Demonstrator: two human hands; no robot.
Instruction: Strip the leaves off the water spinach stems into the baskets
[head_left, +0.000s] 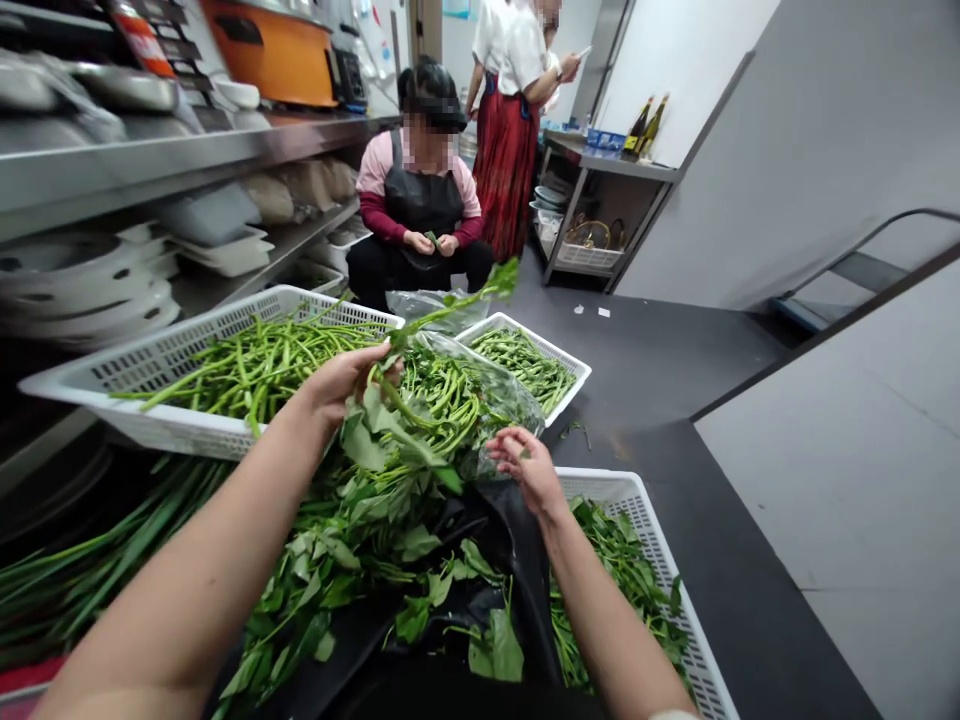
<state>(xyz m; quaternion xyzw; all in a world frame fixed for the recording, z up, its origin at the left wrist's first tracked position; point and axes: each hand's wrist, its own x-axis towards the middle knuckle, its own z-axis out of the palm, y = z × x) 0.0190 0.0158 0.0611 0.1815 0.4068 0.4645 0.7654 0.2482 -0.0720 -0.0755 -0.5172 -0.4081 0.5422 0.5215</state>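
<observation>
clasping leafy stems (397, 437) in left grip (346, 385), right grip (527, 466) half uncurled near bag (519, 392)

Long green leafy stem (444, 311), slanting up beyond the left hand (346, 383), broad leaves (409, 440) drooping below the grip

ok so on your left you've got a steel counter (150, 165) with a big orange pot (274, 65) on it, and a stack of white tubs (90, 300) sits lower down. Further back you can see someone in a red skirt (504, 165) standing near a steel table (637, 169). Up top, two bottles (637, 128) stand by a blue basket (604, 140); underneath, stacked dishes (550, 196) and a white basket (589, 257). Couple of white scraps (604, 312) on your floor (675, 350) too.
</observation>
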